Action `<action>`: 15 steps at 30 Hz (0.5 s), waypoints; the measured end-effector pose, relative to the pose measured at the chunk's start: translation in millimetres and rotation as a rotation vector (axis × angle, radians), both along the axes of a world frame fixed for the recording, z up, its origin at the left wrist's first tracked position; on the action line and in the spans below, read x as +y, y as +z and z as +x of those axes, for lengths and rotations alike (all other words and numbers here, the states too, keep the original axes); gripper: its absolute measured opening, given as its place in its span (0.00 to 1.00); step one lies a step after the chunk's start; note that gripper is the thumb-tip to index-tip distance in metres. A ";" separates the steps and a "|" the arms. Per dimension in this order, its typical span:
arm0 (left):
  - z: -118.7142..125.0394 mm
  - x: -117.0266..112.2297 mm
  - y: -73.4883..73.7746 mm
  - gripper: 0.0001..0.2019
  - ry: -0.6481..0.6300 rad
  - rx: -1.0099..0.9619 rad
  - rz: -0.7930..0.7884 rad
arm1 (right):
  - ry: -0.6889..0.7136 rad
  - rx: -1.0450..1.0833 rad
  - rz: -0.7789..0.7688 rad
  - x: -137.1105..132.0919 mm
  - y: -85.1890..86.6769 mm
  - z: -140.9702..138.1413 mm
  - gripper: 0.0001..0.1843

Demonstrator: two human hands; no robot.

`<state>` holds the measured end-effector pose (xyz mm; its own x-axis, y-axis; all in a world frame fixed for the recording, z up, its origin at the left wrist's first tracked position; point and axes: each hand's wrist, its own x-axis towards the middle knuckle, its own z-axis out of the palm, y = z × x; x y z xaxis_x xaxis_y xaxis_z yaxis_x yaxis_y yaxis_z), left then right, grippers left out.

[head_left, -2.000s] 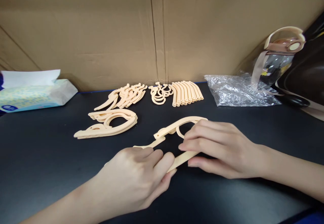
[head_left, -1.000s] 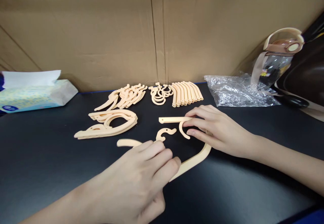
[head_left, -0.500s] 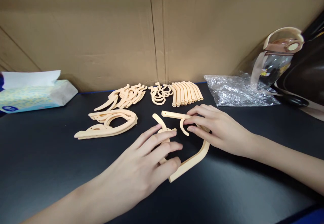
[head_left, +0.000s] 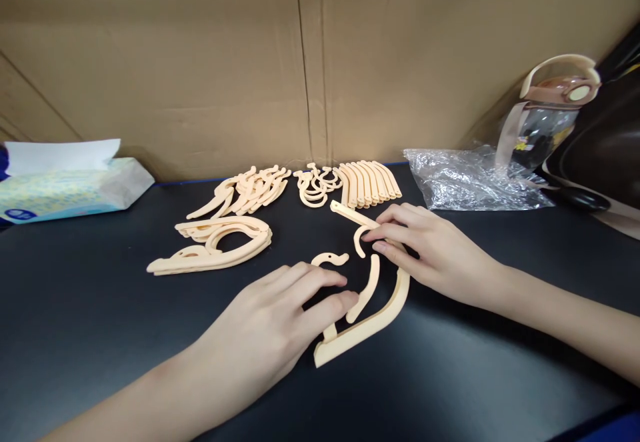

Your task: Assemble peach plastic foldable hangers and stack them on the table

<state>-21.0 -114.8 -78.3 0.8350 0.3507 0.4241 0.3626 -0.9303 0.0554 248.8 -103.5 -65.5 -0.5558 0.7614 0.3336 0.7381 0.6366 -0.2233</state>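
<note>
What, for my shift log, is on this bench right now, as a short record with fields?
Surface: black table, cardboard wall behind
Left hand: flat, fingertips at a short curved strip beside the long curved arm
Right hand: fingertips on the straight bar and small hook
Loose: hook-shaped piece between the hands
Back: stacked beige parts, tissue pack, plastic bag, bottle

Bare tabletop (head_left: 100, 335) left — stacked hanger parts (head_left: 215, 249) block behind.

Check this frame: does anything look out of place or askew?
Only mildly. The bottle at far right leans tilted rather than standing. Between the left hand and right hand, loose parts lie scattered, unlike the tidy piles behind.
</note>
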 end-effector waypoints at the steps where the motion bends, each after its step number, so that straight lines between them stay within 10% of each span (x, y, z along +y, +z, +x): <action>1: 0.0 0.0 0.1 0.18 -0.010 0.003 -0.015 | 0.000 0.001 0.000 0.1 -0.2 0.2 0.15; 15: 1.0 2.3 0.5 0.18 -0.058 0.008 -0.075 | 0.005 -0.007 -0.012 0.2 -0.4 0.5 0.15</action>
<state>-20.0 -112.5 -77.7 0.8582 0.3321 0.3915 0.3090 -0.9431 0.1226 249.3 -103.3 -65.8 -0.5622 0.7626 0.3201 0.7364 0.6377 -0.2258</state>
